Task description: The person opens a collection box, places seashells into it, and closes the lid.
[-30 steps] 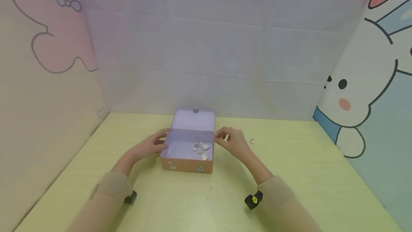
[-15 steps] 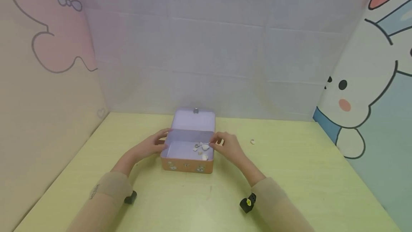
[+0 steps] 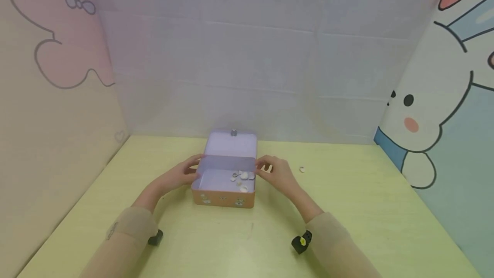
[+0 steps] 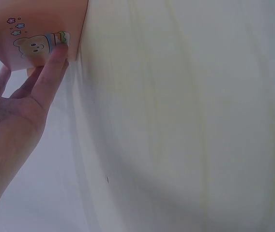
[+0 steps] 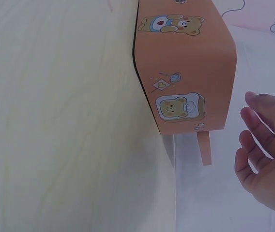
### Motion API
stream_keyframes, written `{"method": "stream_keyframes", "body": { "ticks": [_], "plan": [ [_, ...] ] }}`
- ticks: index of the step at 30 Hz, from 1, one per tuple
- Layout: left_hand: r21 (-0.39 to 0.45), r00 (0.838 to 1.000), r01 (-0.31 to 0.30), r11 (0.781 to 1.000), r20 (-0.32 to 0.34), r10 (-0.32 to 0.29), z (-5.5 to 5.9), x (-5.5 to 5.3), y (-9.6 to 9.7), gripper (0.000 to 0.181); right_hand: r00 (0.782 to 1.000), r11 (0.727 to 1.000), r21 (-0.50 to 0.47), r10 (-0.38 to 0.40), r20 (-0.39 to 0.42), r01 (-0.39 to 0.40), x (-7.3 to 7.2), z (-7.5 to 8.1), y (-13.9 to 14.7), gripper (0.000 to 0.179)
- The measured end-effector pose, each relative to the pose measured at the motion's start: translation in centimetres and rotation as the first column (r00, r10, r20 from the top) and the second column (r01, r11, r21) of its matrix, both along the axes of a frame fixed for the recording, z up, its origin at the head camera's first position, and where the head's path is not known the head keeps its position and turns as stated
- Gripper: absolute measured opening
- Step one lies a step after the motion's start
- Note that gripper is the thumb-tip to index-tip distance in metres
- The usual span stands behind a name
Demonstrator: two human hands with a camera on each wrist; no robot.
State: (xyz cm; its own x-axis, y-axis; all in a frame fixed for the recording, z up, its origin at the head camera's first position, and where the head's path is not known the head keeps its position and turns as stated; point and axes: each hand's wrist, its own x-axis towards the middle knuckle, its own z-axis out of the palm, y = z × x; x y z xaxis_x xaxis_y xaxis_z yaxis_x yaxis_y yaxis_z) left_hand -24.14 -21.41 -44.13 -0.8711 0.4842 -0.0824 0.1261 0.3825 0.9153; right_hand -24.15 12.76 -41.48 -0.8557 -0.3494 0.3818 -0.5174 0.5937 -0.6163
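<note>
In the head view an orange tin box (image 3: 224, 198) with a lilac inside stands on the table, its lid (image 3: 231, 143) tipped back. Several small whitish, shell-like pieces (image 3: 244, 176) lie on the right of its floor. My left hand (image 3: 177, 176) rests against the left side of the box. Its fingers (image 4: 53, 72) press near a printed bear in the left wrist view. At the right rim is my right hand (image 3: 279, 175), with loosely bent fingers. The right wrist view shows those fingers (image 5: 256, 125) with nothing between them, beside the bear-printed wall.
One small whitish piece (image 3: 302, 169) lies on the pale yellow table (image 3: 347, 192) to the right of my right hand. Behind the box rises a pale back wall (image 3: 231, 63), with cartoon-printed panels at both sides.
My right hand reached in over the right rim, then drew back a little to the right. Another white piece now shows near the box's right wall. My left hand stays put.
</note>
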Motion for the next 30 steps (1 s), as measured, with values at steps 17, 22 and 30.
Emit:
{"method": "stream_keyframes", "body": {
  "ticks": [17, 22, 30],
  "plan": [
    [0.016, 1.0, 0.0, 1.0, 0.018, 0.0, 0.0, 0.1, 0.0, 0.063, 0.998, 0.999, 0.036, -0.027, -0.057, 0.029, 0.1, 1.7, 3.9, 0.015],
    [0.013, 1.0, 0.008, 1.0, 0.01, -0.008, 0.0, 0.2, 0.0, 0.062, 0.996, 0.997, 0.059, -0.042, -0.079, 0.046, -0.1, 1.8, 5.4, 0.016],
    [0.009, 1.0, 0.007, 1.0, 0.007, -0.007, 0.1, 0.2, 0.0, 0.062, 0.995, 0.994, 0.076, -0.068, -0.074, 0.074, -0.6, 1.6, 7.6, 0.019]
  ]
}}
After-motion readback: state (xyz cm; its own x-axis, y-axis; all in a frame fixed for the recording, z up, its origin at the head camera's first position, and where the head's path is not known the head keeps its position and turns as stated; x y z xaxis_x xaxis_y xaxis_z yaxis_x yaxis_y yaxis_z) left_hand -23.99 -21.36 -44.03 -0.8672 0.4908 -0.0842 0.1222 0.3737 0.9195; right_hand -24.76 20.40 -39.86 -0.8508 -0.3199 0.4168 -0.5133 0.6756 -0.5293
